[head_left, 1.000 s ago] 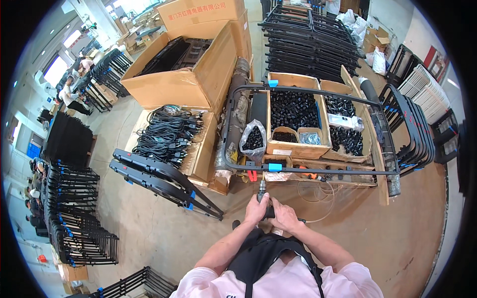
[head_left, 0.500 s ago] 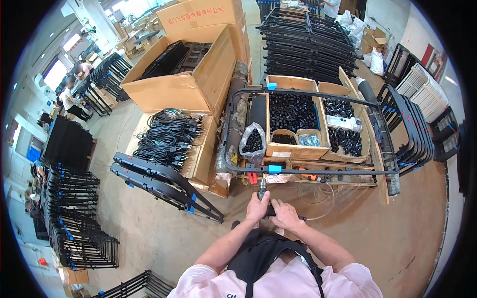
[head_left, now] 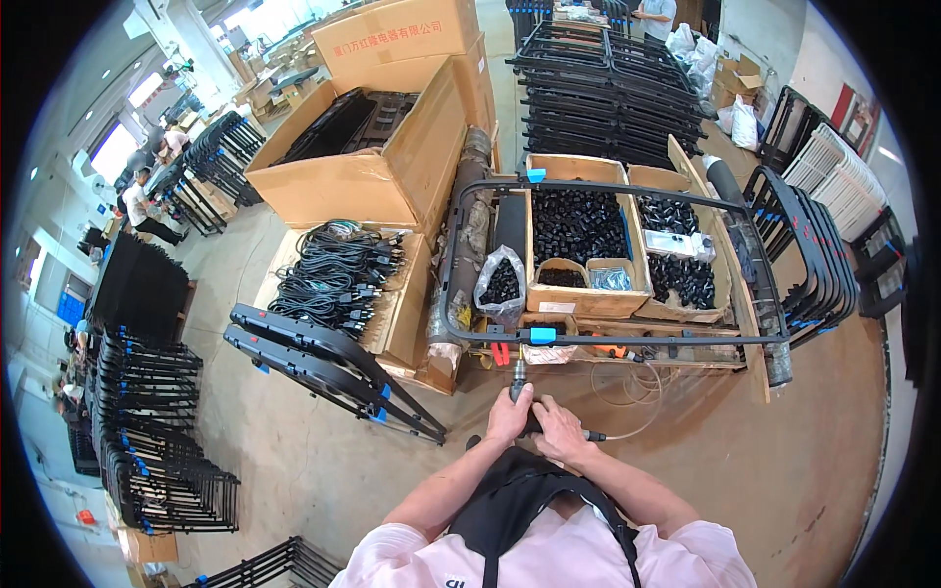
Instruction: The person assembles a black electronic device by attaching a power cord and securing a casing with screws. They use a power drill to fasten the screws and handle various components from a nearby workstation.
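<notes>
Left hand (head_left: 509, 416) and right hand (head_left: 559, 431) both gripping a power driver (head_left: 520, 384) at lower centre, tip just below black frame (head_left: 627, 339), blue clip (head_left: 542, 335) above

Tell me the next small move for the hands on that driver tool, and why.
Probably raise the tip a little to the blue clip on the black metal tube frame. Both the left hand and right hand grip the slim grey powered driver, whose tip points up just below that clip.
</notes>
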`<state>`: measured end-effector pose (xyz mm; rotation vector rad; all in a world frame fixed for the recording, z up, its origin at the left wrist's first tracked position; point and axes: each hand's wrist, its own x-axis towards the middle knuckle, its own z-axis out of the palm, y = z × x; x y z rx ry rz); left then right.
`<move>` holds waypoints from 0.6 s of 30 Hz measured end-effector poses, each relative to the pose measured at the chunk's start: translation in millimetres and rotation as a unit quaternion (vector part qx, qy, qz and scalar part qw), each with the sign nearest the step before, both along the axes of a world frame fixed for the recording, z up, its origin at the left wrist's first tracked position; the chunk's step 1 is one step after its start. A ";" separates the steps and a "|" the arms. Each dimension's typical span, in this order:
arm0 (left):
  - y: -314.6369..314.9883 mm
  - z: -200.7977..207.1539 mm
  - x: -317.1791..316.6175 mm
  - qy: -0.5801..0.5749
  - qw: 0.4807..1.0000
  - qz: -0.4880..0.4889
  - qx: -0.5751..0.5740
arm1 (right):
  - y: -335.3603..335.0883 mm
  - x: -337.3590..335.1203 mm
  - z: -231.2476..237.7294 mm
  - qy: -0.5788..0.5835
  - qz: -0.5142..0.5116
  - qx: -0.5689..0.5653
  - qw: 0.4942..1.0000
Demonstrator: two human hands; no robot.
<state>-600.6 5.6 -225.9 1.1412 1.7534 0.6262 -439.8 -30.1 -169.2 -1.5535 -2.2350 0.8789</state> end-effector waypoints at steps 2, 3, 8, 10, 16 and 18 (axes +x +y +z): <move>-2.0 2.7 1.3 0.000 1.000 0.001 -0.005 | -1.9 1.0 1.0 -0.006 0.001 -0.008 1.000; -3.4 4.1 1.6 -0.008 1.000 -0.001 -0.007 | -3.6 1.8 1.7 -0.007 0.002 -0.011 1.000; -9.6 7.0 2.5 -0.040 0.999 0.001 0.002 | -9.8 5.6 -2.6 0.000 0.005 0.007 1.000; -14.2 8.7 5.8 -0.039 0.999 0.007 0.006 | -12.3 8.9 -3.4 -0.006 0.010 0.017 1.000; -23.4 -3.3 21.1 -0.055 0.998 -0.019 0.008 | -28.2 23.4 5.6 -0.020 -0.041 -0.006 0.999; -20.9 -10.1 25.1 -0.031 0.999 -0.027 0.020 | -25.7 26.3 9.4 -0.030 -0.046 -0.006 0.998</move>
